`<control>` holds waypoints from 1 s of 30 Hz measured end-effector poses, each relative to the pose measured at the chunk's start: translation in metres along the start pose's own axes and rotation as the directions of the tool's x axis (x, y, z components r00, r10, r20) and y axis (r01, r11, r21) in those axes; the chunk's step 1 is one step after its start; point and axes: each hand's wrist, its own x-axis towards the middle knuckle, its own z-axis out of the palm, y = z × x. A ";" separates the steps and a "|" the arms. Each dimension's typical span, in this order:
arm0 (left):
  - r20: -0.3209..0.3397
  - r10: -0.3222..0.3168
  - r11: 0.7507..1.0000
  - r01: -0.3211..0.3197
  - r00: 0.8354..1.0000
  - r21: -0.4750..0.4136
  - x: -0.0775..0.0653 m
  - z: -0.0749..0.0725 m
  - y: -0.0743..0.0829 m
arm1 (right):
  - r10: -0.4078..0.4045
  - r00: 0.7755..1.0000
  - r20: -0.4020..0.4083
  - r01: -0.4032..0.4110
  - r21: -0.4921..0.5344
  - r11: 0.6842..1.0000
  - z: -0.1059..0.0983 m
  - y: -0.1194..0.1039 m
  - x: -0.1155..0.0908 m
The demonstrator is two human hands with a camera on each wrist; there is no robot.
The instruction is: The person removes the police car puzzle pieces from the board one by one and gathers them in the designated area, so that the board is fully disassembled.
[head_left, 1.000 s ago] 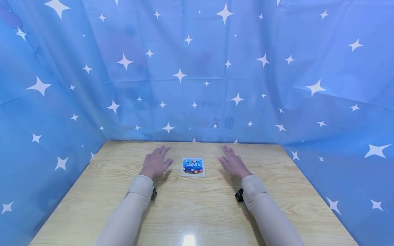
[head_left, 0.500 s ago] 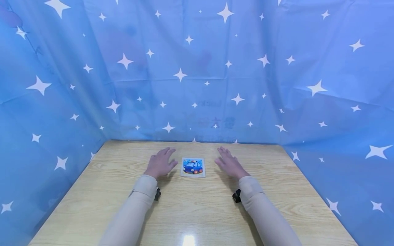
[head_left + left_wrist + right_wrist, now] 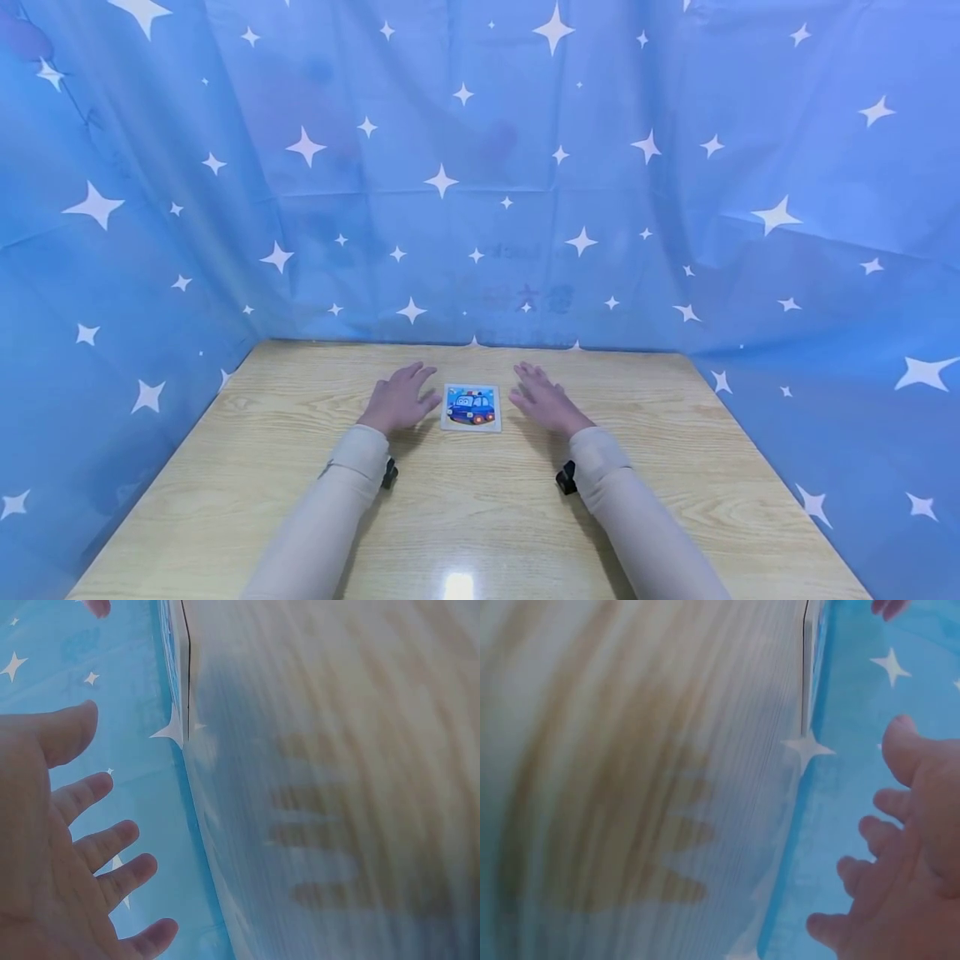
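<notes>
A small square picture board [image 3: 471,407] lies flat on the table, showing a blue cartoon police car within a pale border. Its thin edge [image 3: 184,675] appears at the top of the left wrist view. To the left of the board is my left hand [image 3: 400,402], fingers spread and loosely extended, holding nothing. On the opposite side my right hand [image 3: 550,406] has its fingers extended too, also without anything in them. Neither hand touches the board. Both wrist views show the hands apart from the tabletop, over which their shadows or reflections fall.
The wood-grain table [image 3: 480,525] ends at the back against a blue curtain [image 3: 480,167] with white stars, which also hangs along both sides. A black wrist device [image 3: 567,477] sits under the right cuff, and a similar device [image 3: 389,473] under the left.
Both hands have moved inward toward the picture board, the left one rightward and the right one leftward. The board stays in the same place on the table.
</notes>
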 end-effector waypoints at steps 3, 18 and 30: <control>0.017 -0.006 1.000 0.006 1.000 -0.004 0.000 0.000 0.001 | 0.001 1.000 0.025 -0.001 0.015 1.000 0.002 -0.004 0.001; 0.077 -0.011 1.000 0.013 0.997 -0.023 0.009 0.009 -0.004 | -0.024 0.994 0.108 0.018 0.052 0.998 0.012 -0.017 0.012; 0.132 -0.020 0.999 0.025 0.991 -0.039 0.009 0.008 0.004 | 0.002 0.974 0.226 -0.010 0.034 0.999 0.014 -0.020 0.013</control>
